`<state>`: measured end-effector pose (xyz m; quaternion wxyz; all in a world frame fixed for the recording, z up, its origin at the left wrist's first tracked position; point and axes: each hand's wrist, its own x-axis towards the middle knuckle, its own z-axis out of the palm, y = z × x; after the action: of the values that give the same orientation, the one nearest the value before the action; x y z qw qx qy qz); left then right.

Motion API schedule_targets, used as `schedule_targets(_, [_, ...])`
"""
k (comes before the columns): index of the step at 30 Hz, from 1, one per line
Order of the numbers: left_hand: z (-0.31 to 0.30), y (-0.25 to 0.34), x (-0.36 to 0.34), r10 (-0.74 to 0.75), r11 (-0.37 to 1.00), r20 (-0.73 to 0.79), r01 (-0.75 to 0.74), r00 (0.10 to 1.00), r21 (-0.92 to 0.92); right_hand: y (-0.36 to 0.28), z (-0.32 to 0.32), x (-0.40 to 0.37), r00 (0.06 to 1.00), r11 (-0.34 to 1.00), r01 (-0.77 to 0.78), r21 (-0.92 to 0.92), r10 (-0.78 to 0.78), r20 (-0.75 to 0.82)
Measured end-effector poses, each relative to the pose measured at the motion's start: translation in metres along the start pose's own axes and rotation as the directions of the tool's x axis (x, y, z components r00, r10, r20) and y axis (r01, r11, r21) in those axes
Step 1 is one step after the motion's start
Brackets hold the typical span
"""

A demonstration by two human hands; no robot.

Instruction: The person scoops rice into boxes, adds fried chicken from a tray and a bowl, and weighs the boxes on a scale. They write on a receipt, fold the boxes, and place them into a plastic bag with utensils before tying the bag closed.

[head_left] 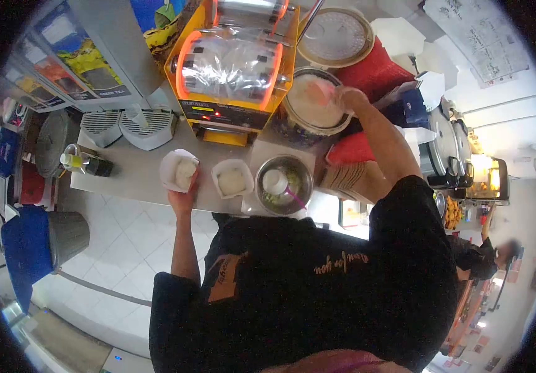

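Observation:
My left hand (182,202) is wrapped round a white takeaway box (169,168) with a mound of white rice (186,174) in it. To its right, a second paper box (232,189), also holding rice, stands on the counter. My right hand (350,101), in what looks like a clear plastic glove, reaches to the rim of a large round tub (291,118) of white rice. Its fingers are closed on a pinkish-red rice paddle (324,93), blurred, over the rice. A steel bowl (261,202) nearby contains chopped green pieces and a white cup-like scoop (274,181) with a purple handle.
A yellow sealing machine (227,112) stands behind the boxes. Drink dispensers with drip trays (148,129) are at the left. A lidded tub (335,37), red bags (373,71) and stacked brown cartons (349,180) crowd the right. Another person (476,258) is at far right.

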<state>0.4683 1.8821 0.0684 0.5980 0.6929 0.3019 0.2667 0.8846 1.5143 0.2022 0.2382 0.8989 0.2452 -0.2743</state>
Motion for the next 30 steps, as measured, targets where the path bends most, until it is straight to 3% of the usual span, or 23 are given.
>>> schedule_targets(2, [-0.002, -0.022, 0.005, 0.054, 0.998, 0.032, -0.053, 0.998, -0.036, 0.001, 0.005, 0.007, 0.988, 0.972, 0.153, -0.177, -0.144, 0.063])
schedule_targets(5, [-0.008, -0.050, 0.008, 0.123, 0.991, 0.046, -0.121, 0.991, -0.049, 0.003, 0.025, 0.032, 0.909, 0.773, 0.413, -0.481, -0.384, 0.164])
schedule_targets(8, [-0.011, -0.055, 0.007, 0.149, 0.988, 0.023, -0.150, 0.989, 0.046, -0.002, 0.045, 0.053, 0.929, 0.856, 0.365, -0.366, -0.305, 0.212])
schedule_targets(10, [-0.012, -0.061, 0.009, 0.161, 0.982, 0.009, -0.161, 0.987, 0.094, -0.018, 0.043, 0.051, 0.989, 0.996, 0.065, -0.061, -0.056, 0.136])
schedule_targets(12, [-0.013, -0.061, 0.008, 0.156, 0.984, 0.011, -0.156, 0.988, 0.088, -0.047, 0.046, 0.039, 0.986, 0.984, 0.158, 0.083, -0.153, -0.066])
schedule_targets(14, [-0.012, -0.037, 0.006, 0.155, 0.986, 0.029, -0.157, 0.987, 0.058, -0.055, 0.049, 0.037, 0.956, 0.964, 0.264, 0.008, -0.261, -0.137])
schedule_targets(16, [-0.013, -0.030, 0.004, 0.145, 0.986, 0.024, -0.146, 0.989, 0.081, -0.059, 0.046, 0.037, 0.920, 0.893, 0.368, -0.260, -0.389, -0.035])
schedule_targets(18, [-0.013, -0.040, 0.004, 0.128, 0.980, 0.000, -0.127, 0.992, 0.155, -0.073, 0.034, 0.000, 0.974, 0.966, 0.225, 0.129, -0.226, -0.007])
schedule_targets(20, [-0.014, -0.046, 0.006, 0.166, 0.981, 0.021, -0.167, 0.986, 0.098, -0.074, 0.023, -0.016, 0.969, 0.952, 0.247, 0.183, -0.241, -0.053])
schedule_targets(21, [-0.014, -0.050, 0.005, 0.180, 0.981, 0.027, -0.182, 0.983, 0.070, -0.067, 0.031, -0.011, 0.933, 0.937, 0.348, 0.043, -0.341, -0.117])
schedule_targets(23, [-0.021, -0.064, 0.004, 0.179, 0.968, 0.026, -0.181, 0.983, 0.174, -0.061, 0.042, -0.016, 0.908, 0.905, 0.407, 0.126, -0.386, -0.162])
schedule_targets(24, [-0.022, -0.068, 0.006, 0.182, 0.958, 0.020, -0.182, 0.983, 0.223, -0.060, 0.041, -0.026, 0.933, 0.869, 0.361, 0.338, -0.329, -0.150])
schedule_targets(26, [-0.021, -0.066, 0.008, -0.060, 0.983, -0.019, 0.055, 0.998, -0.174, -0.046, 0.045, -0.025, 0.979, 0.633, 0.166, 0.756, -0.194, -0.053])
schedule_targets(27, [-0.021, -0.064, 0.007, -0.074, 0.973, -0.003, 0.071, 0.997, -0.221, -0.033, 0.064, -0.014, 0.989, 0.411, 0.015, 0.912, -0.137, 0.045])
schedule_targets(28, [-0.022, -0.059, 0.005, -0.088, 0.960, 0.013, 0.088, 0.996, -0.267, -0.031, 0.073, -0.018, 0.993, 0.300, 0.052, 0.953, -0.116, -0.018])
schedule_targets(29, [-0.024, -0.055, 0.007, 0.005, 0.986, 0.030, 0.000, 1.000, -0.169, -0.029, 0.082, -0.023, 0.992, 0.187, 0.098, 0.977, -0.095, -0.081])
schedule_targets(30, [-0.025, -0.051, 0.008, 0.091, 0.994, 0.052, -0.088, 0.994, -0.070, -0.038, 0.085, -0.053, 0.944, 0.231, 0.331, 0.915, -0.095, -0.317])
